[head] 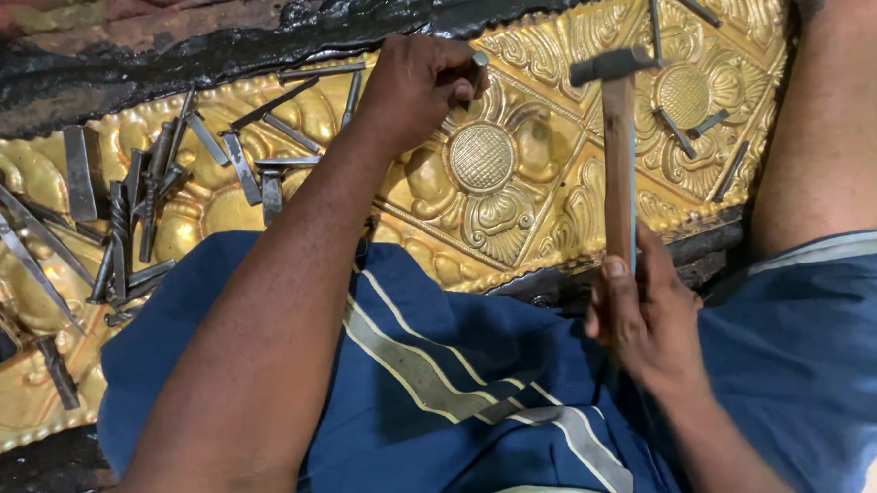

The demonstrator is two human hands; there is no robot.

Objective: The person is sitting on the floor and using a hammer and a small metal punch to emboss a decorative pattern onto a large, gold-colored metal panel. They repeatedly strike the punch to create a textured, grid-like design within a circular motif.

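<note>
I see my left hand (417, 90) in the upper middle of the frame, its grip pinched together on a small punch (477, 69) whose tip meets the gold sheet (544, 188) just above a round flower boss (481, 158). My right hand (644, 321), lower right of centre, has its grip clamped on the wooden handle of a hammer (617, 140); the dark head is raised in the upper frame, right of the punch and apart from it. The sheet runs across the frame on black pitch (204, 60). A heap of steel punches (151, 205) lies on the sheet at the left, a few more at the upper right. Blue cloth (464, 374) covers my lap below.
</note>
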